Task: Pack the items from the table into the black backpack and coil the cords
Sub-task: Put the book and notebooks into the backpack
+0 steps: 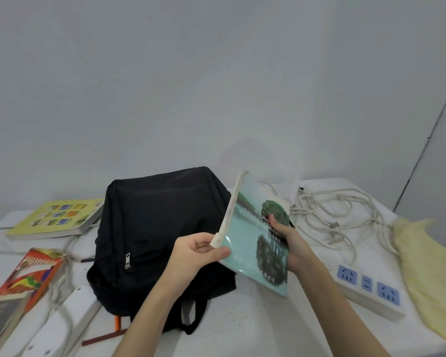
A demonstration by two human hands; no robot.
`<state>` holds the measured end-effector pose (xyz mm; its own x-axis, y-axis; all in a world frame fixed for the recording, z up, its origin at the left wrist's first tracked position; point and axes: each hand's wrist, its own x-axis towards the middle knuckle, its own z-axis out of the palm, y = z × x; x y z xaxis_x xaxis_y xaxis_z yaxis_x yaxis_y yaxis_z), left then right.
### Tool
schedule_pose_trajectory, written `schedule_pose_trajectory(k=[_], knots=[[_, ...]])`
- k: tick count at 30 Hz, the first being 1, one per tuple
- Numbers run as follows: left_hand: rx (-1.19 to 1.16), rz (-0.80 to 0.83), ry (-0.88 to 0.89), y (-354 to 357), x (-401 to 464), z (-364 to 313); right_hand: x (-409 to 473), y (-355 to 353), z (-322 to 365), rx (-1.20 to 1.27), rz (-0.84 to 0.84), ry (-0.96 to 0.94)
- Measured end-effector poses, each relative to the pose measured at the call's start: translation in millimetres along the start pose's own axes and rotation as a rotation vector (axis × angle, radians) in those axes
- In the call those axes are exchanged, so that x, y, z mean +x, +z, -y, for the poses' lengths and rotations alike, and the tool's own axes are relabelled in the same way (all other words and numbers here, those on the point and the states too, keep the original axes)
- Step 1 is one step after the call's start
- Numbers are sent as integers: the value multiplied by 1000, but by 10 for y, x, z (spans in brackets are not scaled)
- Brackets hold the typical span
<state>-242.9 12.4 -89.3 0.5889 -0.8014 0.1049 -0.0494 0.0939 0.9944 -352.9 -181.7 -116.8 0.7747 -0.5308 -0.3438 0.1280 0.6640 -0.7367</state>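
Note:
A black backpack [152, 228] stands zipped on the white table [242, 331], centre left. I hold a teal book with a tree on its cover [258, 243] tilted in the air just right of the backpack. My left hand [196, 251] pinches its spine edge and my right hand [289, 243] grips its far side, thumb on the cover. A tangled white cord [340, 215] lies at the back right, leading to a white power strip with blue sockets [368, 287].
A yellow book [57, 217] lies back left. An orange book [29, 274] and a second white power strip [59, 325] with its cord lie front left. Pencils [106, 336] poke from under the backpack. A yellow cloth [428, 274] drapes the right edge.

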Motion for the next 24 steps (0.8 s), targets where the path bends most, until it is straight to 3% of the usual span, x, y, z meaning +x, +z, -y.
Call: schedule_pose_trajectory(k=[3, 6, 11, 16, 20, 24], knots=[[-105, 55, 4, 34, 57, 63, 0, -27, -80, -14, 47, 111], [-254, 63, -57, 39, 110, 143, -13, -16, -47, -6, 87, 90], [-407, -179, -57, 139, 176, 87, -34, 82, 99, 106, 72, -134], [-527, -482, -30, 193, 283, -139, -125, 146, 158, 80, 141, -169], [-481, -533, -43, 16, 329, -282, -82, 102, 234, -101, 88, -328], [-381, -588, -73, -171, 356, -299, -29, 45, 255, -178, 73, -319]])
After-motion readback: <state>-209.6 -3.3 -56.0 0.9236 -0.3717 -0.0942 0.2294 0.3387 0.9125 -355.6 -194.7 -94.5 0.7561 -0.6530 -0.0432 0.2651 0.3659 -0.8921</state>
